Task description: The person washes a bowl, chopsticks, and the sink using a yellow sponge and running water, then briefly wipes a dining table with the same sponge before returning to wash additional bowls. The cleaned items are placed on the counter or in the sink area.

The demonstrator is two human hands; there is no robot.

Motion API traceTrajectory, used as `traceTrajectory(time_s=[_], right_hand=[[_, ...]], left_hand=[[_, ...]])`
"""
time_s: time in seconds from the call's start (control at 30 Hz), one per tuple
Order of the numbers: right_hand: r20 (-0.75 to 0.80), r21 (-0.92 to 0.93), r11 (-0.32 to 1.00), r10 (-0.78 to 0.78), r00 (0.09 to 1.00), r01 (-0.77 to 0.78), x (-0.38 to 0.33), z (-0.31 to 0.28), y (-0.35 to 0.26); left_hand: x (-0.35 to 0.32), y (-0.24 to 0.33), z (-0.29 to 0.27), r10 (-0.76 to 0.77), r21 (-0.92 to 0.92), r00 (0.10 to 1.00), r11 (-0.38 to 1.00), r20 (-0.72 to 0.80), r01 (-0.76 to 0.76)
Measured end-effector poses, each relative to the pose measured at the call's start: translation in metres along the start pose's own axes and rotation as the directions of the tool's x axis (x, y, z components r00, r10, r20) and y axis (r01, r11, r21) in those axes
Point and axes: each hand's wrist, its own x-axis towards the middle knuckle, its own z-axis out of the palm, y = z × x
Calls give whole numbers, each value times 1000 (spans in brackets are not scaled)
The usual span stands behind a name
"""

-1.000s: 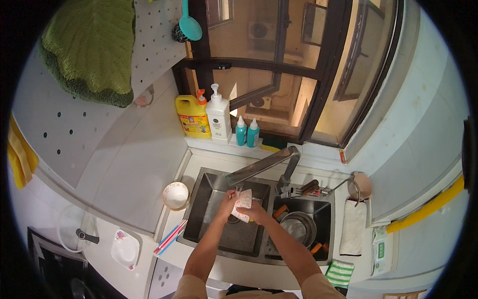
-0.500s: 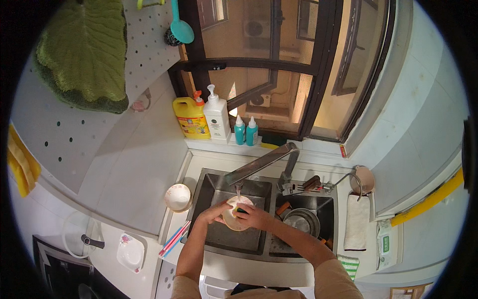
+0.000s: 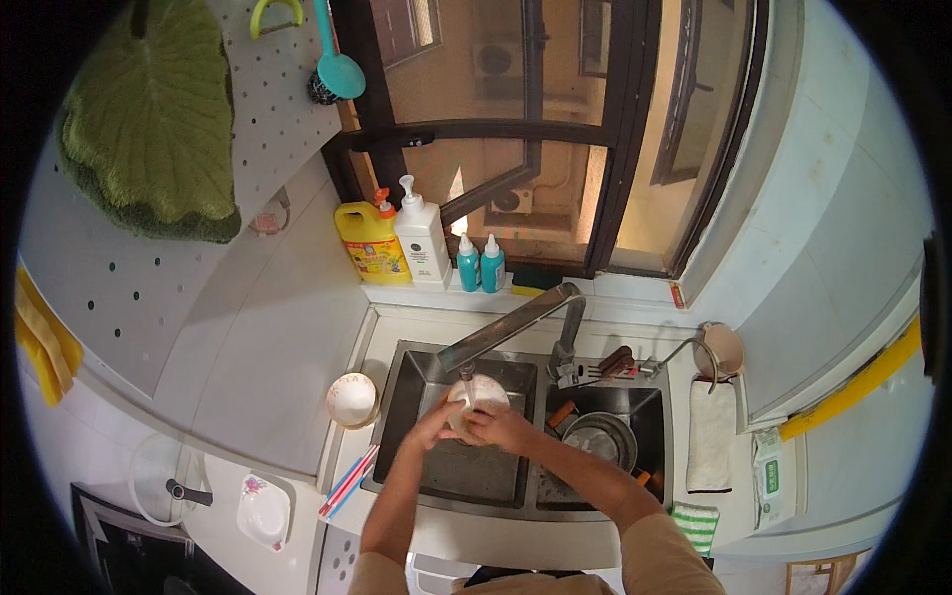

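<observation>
Over the left basin of the steel sink point(image 3: 459, 481) I hold a pale bowl point(image 3: 486, 393) with a faint pattern, tilted beneath the faucet point(image 3: 511, 327). A stream of water falls into it. My left hand point(image 3: 432, 422) grips the bowl's left side with bent fingers. On the near right side, my right hand point(image 3: 502, 428) has its fingers curled against the bowl. The small yellow and dark sponge seen earlier under the right fingers is out of sight. Another bowl point(image 3: 352, 399), white with a patterned rim, sits on the counter left of the sink.
The right basin holds a metal pot point(image 3: 599, 438) with orange handles. Soap bottles point(image 3: 424, 238) and two teal bottles point(image 3: 480, 266) line the sill. Straws point(image 3: 349, 483) and a square dish point(image 3: 264, 511) lie left; a towel point(image 3: 710, 436) and striped cloth point(image 3: 694, 526) lie right.
The bowl has shifted up and tilted differently beneath the water. Both hands have moved slightly with it, and the sponge has gone from view. My view has shifted a little.
</observation>
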Motion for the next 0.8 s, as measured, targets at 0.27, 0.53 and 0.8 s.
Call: traceTrajectory(time_s=[0.27, 0.53, 0.8], right_hand=[[-128, 30, 998, -47, 991, 51, 10, -10, -8], [-199, 370, 799, 567, 799, -474, 43, 4, -47], [179, 315, 748, 558, 810, -584, 43, -2, -24]], left_hand=[[14, -13, -17, 52, -116, 998, 992, 20, -49], [45, -57, 8, 568, 211, 732, 822, -376, -529], [22, -36, 44, 519, -25, 751, 816, -408, -578]])
